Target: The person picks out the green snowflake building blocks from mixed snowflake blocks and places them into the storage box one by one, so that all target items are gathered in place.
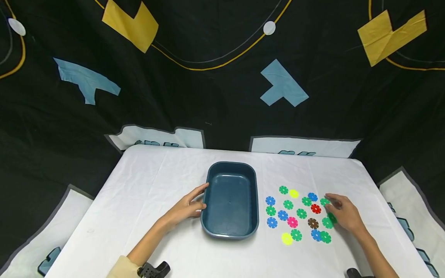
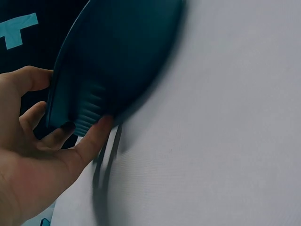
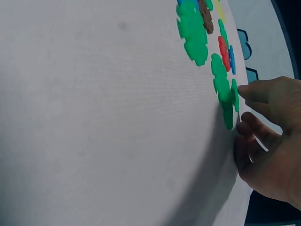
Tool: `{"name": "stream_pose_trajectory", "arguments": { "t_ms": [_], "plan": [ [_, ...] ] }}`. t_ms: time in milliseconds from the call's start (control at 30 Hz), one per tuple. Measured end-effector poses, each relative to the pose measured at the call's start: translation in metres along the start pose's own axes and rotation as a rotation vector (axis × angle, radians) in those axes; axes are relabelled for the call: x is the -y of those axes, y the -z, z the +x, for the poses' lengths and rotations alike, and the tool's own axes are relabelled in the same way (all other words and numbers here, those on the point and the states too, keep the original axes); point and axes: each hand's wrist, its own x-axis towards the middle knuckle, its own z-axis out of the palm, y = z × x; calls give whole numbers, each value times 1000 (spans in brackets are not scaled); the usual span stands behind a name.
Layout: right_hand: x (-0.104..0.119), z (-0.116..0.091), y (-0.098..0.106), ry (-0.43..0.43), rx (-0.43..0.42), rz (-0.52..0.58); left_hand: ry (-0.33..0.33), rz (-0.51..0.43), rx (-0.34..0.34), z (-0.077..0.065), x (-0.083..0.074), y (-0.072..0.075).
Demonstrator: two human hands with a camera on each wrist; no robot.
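Note:
A deep blue-grey plastic tray (image 1: 229,200) stands on the white table, its inside bare. My left hand (image 1: 182,209) is at its left side, fingers spread, with fingertips on the rim and outer wall; the left wrist view shows a ribbed patch (image 2: 89,108) beside the thumb. To the right of the tray lie many flat notched discs, among them green, blue, pink (image 1: 292,222), red (image 1: 315,209) and brown (image 1: 313,223) ones. My right hand (image 1: 349,215) hovers low at their right edge, thumb and fingers apart, fingertips right at a green disc (image 3: 235,95).
Yellow discs (image 1: 287,238) lie at the front and back of the group, and some green and blue ones overlap. A white cloth covers the table (image 1: 167,170). Behind it hangs a black curtain (image 1: 215,104) with yellow and light blue shapes.

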Motion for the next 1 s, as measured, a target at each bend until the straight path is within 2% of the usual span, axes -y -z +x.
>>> {"name": "stream_pose_trajectory", "arguments": {
  "t_ms": [300,500,667,867,1000],
  "plan": [
    [0,7,1,6,14,-33,34,-52,6,6,1,1],
    [-1,9,3,-47,22,-1,46,-74,17,6,2,1],
    [3,7,4,-76,-11,20,51,-75,11,7,1,0],
    [30,-1,3,-50,-59,80,52,-83,8,7,0,0],
    [59,-3,-4,-2,-38,215,53,-87,7,6,1,-1]
  ]
}}
